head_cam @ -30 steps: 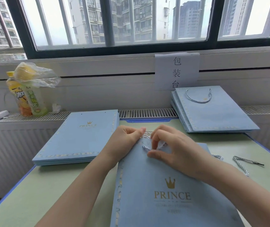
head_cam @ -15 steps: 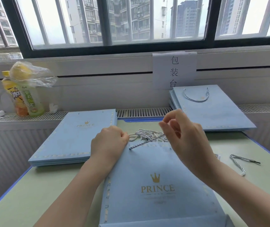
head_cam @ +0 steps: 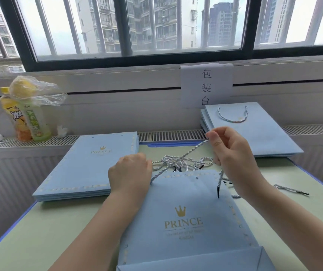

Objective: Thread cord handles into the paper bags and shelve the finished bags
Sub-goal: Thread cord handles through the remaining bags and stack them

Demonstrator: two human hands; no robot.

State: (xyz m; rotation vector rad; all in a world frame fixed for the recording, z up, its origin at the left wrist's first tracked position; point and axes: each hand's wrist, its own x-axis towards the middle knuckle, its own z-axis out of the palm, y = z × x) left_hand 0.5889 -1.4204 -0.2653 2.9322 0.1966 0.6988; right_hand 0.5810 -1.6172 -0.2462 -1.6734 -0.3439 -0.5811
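Pale blue paper bag (head_cam: 186,222) lying flat on green worktop (head_cam: 39,231), nearest the viewer, gold crown and "PRINCE" facing up, punched holes along its far edge. Left hand (head_cam: 130,173) resting on bag's far left corner, fingers curled under; grip on bag edge or cord not discernible. Right hand (head_cam: 233,153) raised above bag's far right corner, thumb and forefinger pinching twisted white-and-grey cord (head_cam: 186,154). Cord running taut from left corner hole up to right hand, black-tipped end hanging below that hand over the bag. Loose tangle of spare cords (head_cam: 182,163) just beyond the bag; single cord (head_cam: 291,190) lying apart at right. Stack of unthreaded bags (head_cam: 86,167) at left, partly over the radiator ledge. Stack of finished bags (head_cam: 254,130) at far right, handle loop showing on top one. Two drink bottles (head_cam: 27,118) under a plastic wrapper on ledge at far left. Paper sign (head_cam: 205,85) with Chinese characters taped below barred window (head_cam: 156,26).
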